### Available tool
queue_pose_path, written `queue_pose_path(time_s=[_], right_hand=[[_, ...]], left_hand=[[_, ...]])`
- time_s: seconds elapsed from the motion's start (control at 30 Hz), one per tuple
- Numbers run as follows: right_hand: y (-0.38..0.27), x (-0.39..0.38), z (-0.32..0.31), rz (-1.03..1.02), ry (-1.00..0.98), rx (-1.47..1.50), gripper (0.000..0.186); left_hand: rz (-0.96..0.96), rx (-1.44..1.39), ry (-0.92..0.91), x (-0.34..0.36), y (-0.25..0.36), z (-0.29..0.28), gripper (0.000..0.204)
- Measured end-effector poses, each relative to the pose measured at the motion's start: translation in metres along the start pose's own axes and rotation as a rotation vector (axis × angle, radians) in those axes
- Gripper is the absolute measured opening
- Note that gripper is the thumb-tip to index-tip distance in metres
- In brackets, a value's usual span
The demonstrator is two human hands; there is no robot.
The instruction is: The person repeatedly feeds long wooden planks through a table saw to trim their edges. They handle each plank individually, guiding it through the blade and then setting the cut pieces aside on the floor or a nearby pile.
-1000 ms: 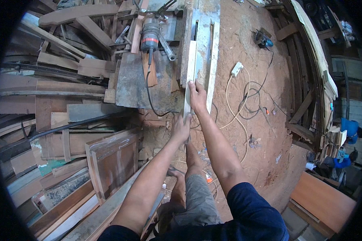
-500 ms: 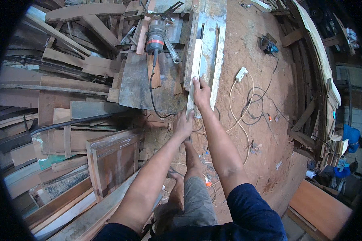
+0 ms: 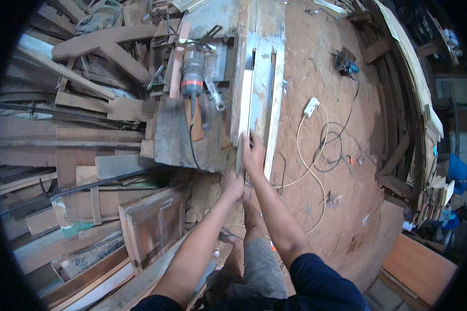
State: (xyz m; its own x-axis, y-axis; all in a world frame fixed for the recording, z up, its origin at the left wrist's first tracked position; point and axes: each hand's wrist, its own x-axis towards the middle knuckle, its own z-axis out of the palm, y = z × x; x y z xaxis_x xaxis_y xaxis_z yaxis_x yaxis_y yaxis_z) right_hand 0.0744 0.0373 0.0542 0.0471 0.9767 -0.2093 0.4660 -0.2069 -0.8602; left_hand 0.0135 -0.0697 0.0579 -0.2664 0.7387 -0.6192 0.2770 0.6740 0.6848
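Observation:
My right hand (image 3: 251, 151) is wrapped round a pale wood strip (image 3: 244, 106) lying lengthwise on a long, slotted bench rail (image 3: 261, 93). Below it, nearer me, my left hand (image 3: 232, 185) is closed on the near end of that strip, partly hidden and slightly blurred. Left of the rail, on a dusty board (image 3: 166, 140), lie a corded power tool (image 3: 192, 72) with a red band, a metal wrench (image 3: 214, 97) and reddish wood offcuts (image 3: 175, 78).
Piled planks (image 3: 93, 140) crowd the left, with a framed wooden panel (image 3: 150, 223) lower down. On the dirt floor (image 3: 347, 228) lie a white socket strip (image 3: 310, 107), tangled cables (image 3: 331, 140) and a blue power tool (image 3: 347, 63). Stacked timber (image 3: 410, 93) lines the right.
The view has shifted, so the scene sits lower in the picture. The strip has slid slightly forward along the rail since a second ago, with both hands still on it.

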Motion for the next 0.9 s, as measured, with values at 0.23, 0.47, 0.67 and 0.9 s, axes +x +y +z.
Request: queue_pose_path(time_s=[0.23,0.47,0.67,0.9], right_hand=[[-0.007,-0.003,-0.009,0.070,-0.126,0.032,0.049],[-0.025,0.005,-0.012,0.194,-0.207,0.099,0.047],[-0.019,0.009,-0.010,0.340,-0.246,0.164,0.047],[-0.040,0.034,-0.011,0.293,-0.282,0.118,0.048]], left_hand=[[0.225,0.064,0.240,0.015,0.026,-0.040,0.083],[-0.025,-0.066,-0.060,0.077,0.073,-0.081,0.086],[-0.205,-0.041,-0.030,0.090,0.116,-0.072,0.081],[-0.122,-0.043,0.087,0.094,0.109,-0.059,0.077]])
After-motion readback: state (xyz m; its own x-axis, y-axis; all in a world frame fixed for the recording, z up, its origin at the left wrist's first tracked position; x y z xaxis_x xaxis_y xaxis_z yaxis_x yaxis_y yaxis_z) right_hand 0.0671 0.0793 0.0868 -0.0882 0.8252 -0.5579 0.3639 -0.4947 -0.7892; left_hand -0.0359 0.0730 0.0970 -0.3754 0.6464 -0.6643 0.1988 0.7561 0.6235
